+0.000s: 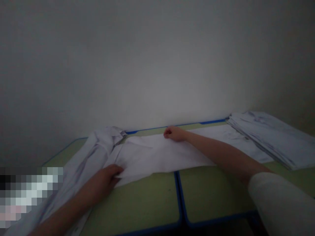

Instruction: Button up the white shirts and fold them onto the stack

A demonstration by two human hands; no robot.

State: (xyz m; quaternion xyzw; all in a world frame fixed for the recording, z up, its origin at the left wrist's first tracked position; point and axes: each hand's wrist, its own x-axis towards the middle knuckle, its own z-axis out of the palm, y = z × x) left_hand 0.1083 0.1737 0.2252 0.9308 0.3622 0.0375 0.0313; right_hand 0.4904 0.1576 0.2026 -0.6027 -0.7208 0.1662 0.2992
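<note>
A white garment (pixel 157 154), most likely a shirt, lies spread flat across the desks. Its near left edge is pinched by my left hand (pixel 112 175), thumb and fingers closed on the cloth. At the far edge, near the middle, my right hand (pixel 174 133) is closed with curled fingers on the cloth; the exact grip is hard to see in the dim light. Close to my left forearm, a loose, rumpled white cloth pile (pixel 95 147) touches the garment's left end. The garment's right end runs up to a stack of folded white garments (pixel 275 137).
Two pale green desks (pixel 137 206) with blue rims stand side by side, a narrow gap (pixel 180 196) between them. A grey wall (pixel 157 65) rises behind their far edge. The lower left corner is blurred into blocks.
</note>
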